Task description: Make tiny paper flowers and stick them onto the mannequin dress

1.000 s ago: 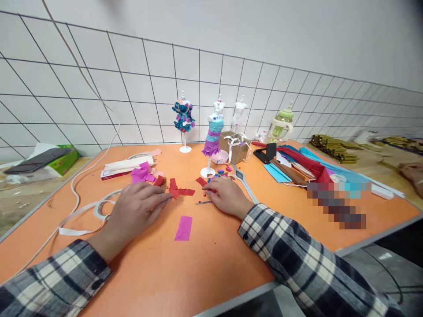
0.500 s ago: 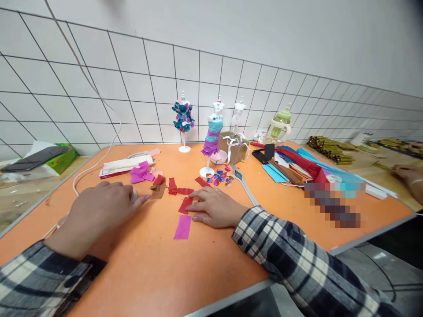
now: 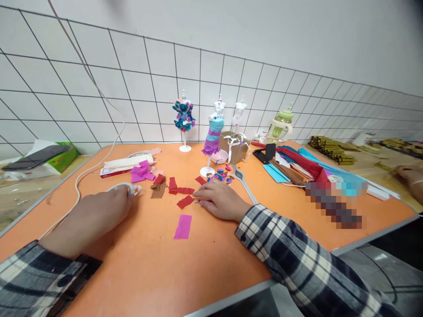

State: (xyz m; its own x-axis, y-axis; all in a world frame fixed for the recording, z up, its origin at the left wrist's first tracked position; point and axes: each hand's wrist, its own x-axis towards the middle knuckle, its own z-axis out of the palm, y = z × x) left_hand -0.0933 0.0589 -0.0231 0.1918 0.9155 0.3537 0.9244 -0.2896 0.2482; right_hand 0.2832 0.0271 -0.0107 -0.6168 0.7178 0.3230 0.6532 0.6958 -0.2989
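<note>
Our left hand [image 3: 99, 211] rests on the orange tabletop [image 3: 165, 273], fingers curled together over the white tape roll [image 3: 128, 188] at the left-centre. Our right hand [image 3: 220, 200] lies flat, fingers pressed together, tips just beside the red crepe-paper scrap [image 3: 185, 201]. A magenta paper strip [image 3: 183, 226] lies near it, closer to us. Behind stand a small white mannequin in a blue-and-purple paper dress [image 3: 213, 136] and the white tiled wall with dark grid lines [image 3: 99, 79]. A co-worker's hand [image 3: 411, 176] is at the far right.
</note>
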